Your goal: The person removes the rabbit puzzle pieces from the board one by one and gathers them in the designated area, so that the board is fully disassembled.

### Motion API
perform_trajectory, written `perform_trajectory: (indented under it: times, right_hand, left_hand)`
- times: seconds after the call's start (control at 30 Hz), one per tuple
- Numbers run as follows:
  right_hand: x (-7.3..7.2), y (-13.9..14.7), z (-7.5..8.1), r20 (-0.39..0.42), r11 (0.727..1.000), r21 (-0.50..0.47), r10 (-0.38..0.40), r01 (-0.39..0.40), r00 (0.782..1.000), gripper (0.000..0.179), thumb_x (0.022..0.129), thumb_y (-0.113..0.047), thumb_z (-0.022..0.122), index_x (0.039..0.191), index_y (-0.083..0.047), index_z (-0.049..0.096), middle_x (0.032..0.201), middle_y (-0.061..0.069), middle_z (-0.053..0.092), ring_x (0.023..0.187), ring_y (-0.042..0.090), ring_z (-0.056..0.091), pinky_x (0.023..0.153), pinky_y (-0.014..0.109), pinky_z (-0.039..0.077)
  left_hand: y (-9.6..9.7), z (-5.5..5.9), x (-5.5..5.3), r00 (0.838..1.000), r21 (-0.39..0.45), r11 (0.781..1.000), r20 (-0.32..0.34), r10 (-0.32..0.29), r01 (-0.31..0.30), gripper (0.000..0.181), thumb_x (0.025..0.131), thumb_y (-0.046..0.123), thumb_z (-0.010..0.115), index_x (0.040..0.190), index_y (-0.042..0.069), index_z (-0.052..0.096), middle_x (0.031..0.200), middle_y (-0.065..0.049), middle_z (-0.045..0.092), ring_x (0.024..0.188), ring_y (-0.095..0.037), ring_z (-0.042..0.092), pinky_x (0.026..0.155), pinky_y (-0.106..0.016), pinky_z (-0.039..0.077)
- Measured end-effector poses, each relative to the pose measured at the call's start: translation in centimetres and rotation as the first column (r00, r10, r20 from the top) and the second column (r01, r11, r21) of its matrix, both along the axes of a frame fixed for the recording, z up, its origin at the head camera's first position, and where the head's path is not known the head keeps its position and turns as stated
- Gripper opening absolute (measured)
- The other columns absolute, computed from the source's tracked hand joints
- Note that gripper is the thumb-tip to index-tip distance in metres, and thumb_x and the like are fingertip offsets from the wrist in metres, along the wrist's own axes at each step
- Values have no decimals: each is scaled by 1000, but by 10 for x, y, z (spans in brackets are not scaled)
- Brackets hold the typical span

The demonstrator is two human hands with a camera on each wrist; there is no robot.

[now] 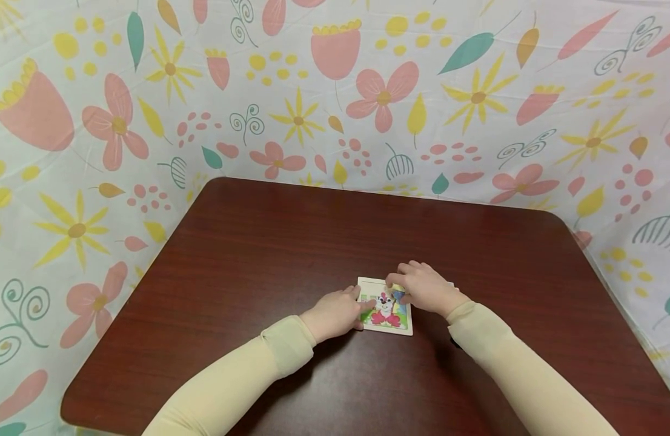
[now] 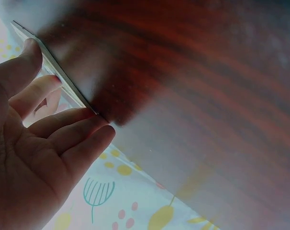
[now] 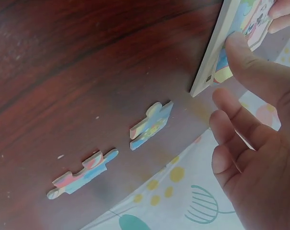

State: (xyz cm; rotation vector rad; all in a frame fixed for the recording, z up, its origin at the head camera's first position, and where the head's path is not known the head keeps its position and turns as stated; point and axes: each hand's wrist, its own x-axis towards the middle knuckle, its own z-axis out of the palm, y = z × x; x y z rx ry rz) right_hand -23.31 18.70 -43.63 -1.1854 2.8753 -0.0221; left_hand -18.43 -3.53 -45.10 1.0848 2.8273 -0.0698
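A small jigsaw puzzle [image 1: 386, 332] in a pale frame lies flat on the table, showing a white and pink cartoon animal. My left hand [image 1: 335, 313] holds it at its left edge, index finger reaching over the picture. In the left wrist view, the left hand's thumb and fingers [image 2: 35, 91] touch the frame's edge. Over the upper right part is my right hand [image 1: 424, 287]. In the right wrist view, the right thumb [image 3: 238, 50] presses on the blue part of the picture, while its other fingers are loosely bent off the frame.
Two loose puzzle pieces, one blue and yellow [image 3: 152, 125] and one pink and blue [image 3: 85, 172], lie on the table to the right of the frame. The dark brown table [image 1: 258, 242] has rounded corners. Flower-patterned cloth [image 1: 313, 133] stands behind it and at its sides.
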Motion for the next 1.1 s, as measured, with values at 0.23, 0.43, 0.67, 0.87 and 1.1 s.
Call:
perform_trajectory:
  times: [0.23,0.43,0.67,0.87,1.1]
  right_hand:
    - [0,-1,0,51,999,-27,-29,31,998,37,69,-21,83,101,-21,64,97,1,61,88,22,54,83,45,47]
    - [0,-1,0,92,997,-54,-47,52,995,39,70,-17,83,103,-19,63,95,1,62,87,21,55,83,47,46]
    - [-5,2,-3,190,960,-225,-126,169,974,26,78,-7,76,101,-12,66,83,-1,59,72,13,52,69,33,47]
    - [-13,8,-6,351,894,-342,-164,289,922,9,86,-4,67,92,-11,69,84,-1,65,77,13,56,71,33,49]
    - [-17,17,-10,439,859,-379,-161,345,884,11,89,-4,62,93,-12,70,90,0,67,81,16,55,74,33,48]
  left_hand:
    - [0,1,1,1000,1,1000,6,1,-1,52,88,43,62,137,31,51,138,-18,50,124,-25,52,90,-31,49]
    - [0,2,1,1000,1,1000,9,2,-2,53,88,43,62,138,30,50,138,-18,50,124,-26,52,91,-31,49]
    - [0,3,2,1000,-1,1000,10,6,-6,53,88,43,62,138,30,50,138,-18,50,123,-26,52,90,-32,50]
    - [0,3,1,1000,14,1000,11,7,-7,52,88,42,62,137,30,51,137,-19,50,122,-27,53,90,-32,50]
    - [1,3,0,1000,16,1000,25,14,-14,52,88,41,63,137,30,51,137,-19,50,122,-28,54,89,-33,50]
